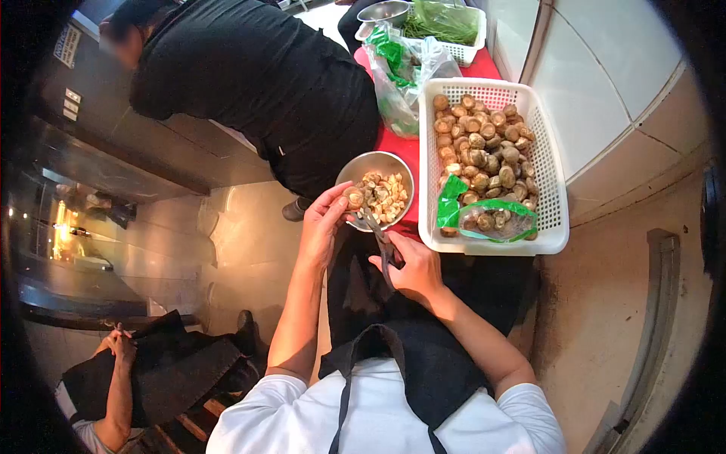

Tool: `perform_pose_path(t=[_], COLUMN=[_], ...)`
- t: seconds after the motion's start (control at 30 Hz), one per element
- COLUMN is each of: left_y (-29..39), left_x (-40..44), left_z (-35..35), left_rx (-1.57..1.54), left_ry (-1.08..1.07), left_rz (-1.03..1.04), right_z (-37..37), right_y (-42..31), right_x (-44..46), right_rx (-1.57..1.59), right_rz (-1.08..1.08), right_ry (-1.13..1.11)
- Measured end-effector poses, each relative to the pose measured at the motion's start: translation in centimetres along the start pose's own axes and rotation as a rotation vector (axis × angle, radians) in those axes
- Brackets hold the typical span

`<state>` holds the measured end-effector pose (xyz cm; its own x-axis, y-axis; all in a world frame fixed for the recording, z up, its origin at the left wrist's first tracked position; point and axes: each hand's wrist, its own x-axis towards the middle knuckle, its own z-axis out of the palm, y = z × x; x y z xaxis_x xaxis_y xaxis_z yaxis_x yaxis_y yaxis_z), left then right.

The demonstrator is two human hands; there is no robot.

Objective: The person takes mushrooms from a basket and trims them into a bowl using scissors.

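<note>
In my head view, a red bench [403, 149] runs away from me, and a steel bowl [346, 175] of pale cut pieces [386, 198] sits on it, near my knees. Over the bowl's near left edge, my left hand [324, 218] pinches one brown mushroom [353, 198] between thumb and fingers. My right hand [416, 266] is closed around the handles of dark scissors [387, 253], whose blades point up at that mushroom; whether they touch it I cannot tell.

Right of the bowl stands a white basket [560, 204] heaped with whole mushrooms [484, 147], a clear bag with green edging [451, 203] lying at its near end. Another green-printed bag [393, 53] and a basket of green stalks [446, 23] are farther along.

Pale tiles [586, 68] cover the wall on my right; to my left the floor [253, 234] shines under warm light. A person in black [257, 83] bends beside the bench, and another person [151, 371] sits at lower left, hands together.

A small sign [67, 45] at upper left carries lettering too small for me to read; the bags' green print is illegible too.
</note>
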<state>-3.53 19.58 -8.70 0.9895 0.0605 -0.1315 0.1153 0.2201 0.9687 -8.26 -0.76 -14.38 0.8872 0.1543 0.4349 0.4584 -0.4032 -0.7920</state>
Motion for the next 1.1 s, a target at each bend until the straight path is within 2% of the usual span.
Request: perform_pose_path(t=[0.27,0.37,0.47,0.57,0.77,0.97,1.07,1.1], left_y=[-2.2,-3.2,-3.7,-3.9,-4.4,-3.8,-4.7,-4.9], left_x=[0.1,0.3,0.2,0.0,-0.7,-0.8,-0.2,0.0], left_z=[1.0,0.9,0.8,1.0,1.1,2.0,1.9,1.8], left_rx=[0.085,0.074,0.099,0.059,0.199,0.139,0.055,0.058], left_ry=[0.050,0.050,0.015,0.072,0.125,0.155,0.173,0.166], left_rz=[0.152,0.203,0.188,0.131,0.097,0.051,0.063,0.064], right_z=[0.1,0.0,-0.1,0.0,-0.1,0.6,1.2,0.9], right_y=[0.2,-0.1,0.0,0.8,0.7,1.5,1.9,1.6], right_x=[0.1,0.2,0.3,0.4,0.2,-0.2,-0.2,0.1], right_rx=[-0.114,-0.153,-0.201,-0.314,-0.472,-0.408,-0.261,-0.137], right_rz=[0.010,0.041,0.033,-0.077,-0.078,-0.038,-0.026,0.046], right_ry=[0.053,0.011,0.002,0.031,-0.071,-0.135,-0.063,-0.119])
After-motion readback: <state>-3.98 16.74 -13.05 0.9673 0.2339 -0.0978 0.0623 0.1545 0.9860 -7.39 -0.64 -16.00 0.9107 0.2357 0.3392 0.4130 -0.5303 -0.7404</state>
